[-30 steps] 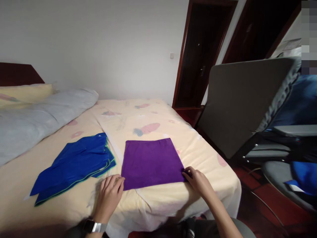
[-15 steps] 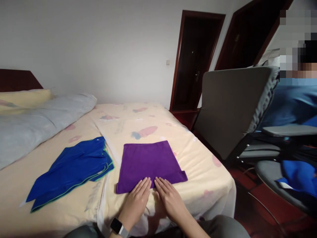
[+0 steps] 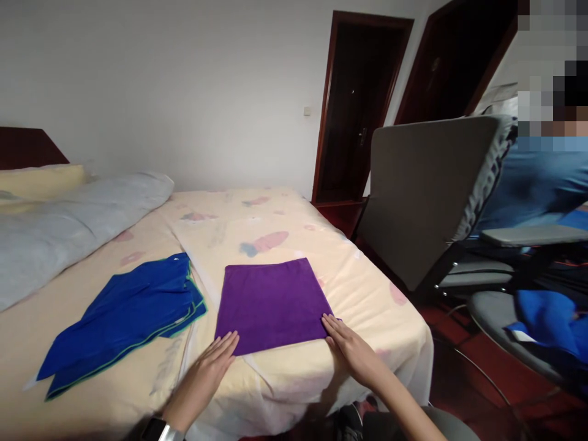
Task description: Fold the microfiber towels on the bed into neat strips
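A folded purple cloth (image 3: 273, 303) lies flat near the front edge of the bed. My left hand (image 3: 214, 358), fingers stretched out, rests on its near left corner. On its near right corner lies my right hand (image 3: 349, 346), also flat with straight fingers. The hand hides part of the cloth's right corner. To the left, apart from both hands, blue cloths (image 3: 126, 312) with green edging are spread on the sheet in a loose stack.
The bed (image 3: 381, 294) has a pale yellow patterned sheet. A long grey bolster (image 3: 87, 217) and a yellow pillow (image 3: 41, 180) lie at the left. Right of the bed stands a grey chair (image 3: 413, 202), with a person in blue (image 3: 537, 184) beyond it and a dark door (image 3: 358, 110) behind.
My hands have moved apart from the middle of the purple cloth's near edge to its two near corners. Those corners, which stuck out before, now look flatter. The view has shifted slightly.
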A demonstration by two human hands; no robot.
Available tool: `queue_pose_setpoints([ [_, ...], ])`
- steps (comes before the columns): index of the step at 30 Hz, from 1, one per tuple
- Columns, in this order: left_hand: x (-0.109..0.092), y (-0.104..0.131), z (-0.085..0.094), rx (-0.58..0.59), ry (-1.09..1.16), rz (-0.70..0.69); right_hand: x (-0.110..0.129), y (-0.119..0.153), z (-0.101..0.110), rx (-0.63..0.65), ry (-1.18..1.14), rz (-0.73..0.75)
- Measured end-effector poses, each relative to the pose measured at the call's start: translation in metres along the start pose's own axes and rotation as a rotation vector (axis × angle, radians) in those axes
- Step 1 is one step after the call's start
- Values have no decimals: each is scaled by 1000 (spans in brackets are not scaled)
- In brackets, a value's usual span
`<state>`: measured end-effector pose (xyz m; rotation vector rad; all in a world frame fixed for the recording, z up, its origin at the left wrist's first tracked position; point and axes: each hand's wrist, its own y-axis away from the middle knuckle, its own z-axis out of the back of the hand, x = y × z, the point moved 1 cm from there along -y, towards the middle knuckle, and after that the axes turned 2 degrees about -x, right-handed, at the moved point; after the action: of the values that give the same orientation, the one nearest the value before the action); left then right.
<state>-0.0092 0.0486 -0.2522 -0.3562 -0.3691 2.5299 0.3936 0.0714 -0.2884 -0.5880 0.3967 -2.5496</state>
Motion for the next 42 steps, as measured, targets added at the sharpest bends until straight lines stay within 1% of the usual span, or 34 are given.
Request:
queue_pose_setpoints([
  [3,-2,-2,3,-6,-51,-31,6,-5,4,20,45,6],
  [8,-6,-4,9,-71,-196,-197,17,-19,15,-12,153,120],
  [11,-6,-4,9,-54,-191,-209,20,-24,12,24,148,158],
  [14,-2,-4,6,3,-67,-111,19,-25,10,107,94,100],
  [17,7,-9,8,75,148,62,18,-31,18,187,43,10],
  [21,27,-28,20,129,452,322,17,-55,39,261,23,-97],
  [23,38,-40,25,125,565,409,11,-70,45,278,-56,-146],
  [24,44,-46,26,120,606,435,7,-76,45,267,-134,-175],
  [26,53,-53,23,97,658,473,-6,-85,40,192,-347,-247],
  [28,58,-55,16,60,692,505,-19,-88,32,101,-545,-335],
  [30,59,-54,8,21,722,542,-30,-88,24,56,-653,-411],
  [32,57,-51,3,-16,746,584,-37,-87,19,53,-666,-470],
  [38,54,-45,-1,-112,734,609,-39,-77,20,1,-462,-572],
  [40,57,-45,-5,-130,727,667,-39,-71,20,8,-492,-596],
  [42,59,-45,-8,-138,704,716,-39,-67,18,22,-574,-614],
])
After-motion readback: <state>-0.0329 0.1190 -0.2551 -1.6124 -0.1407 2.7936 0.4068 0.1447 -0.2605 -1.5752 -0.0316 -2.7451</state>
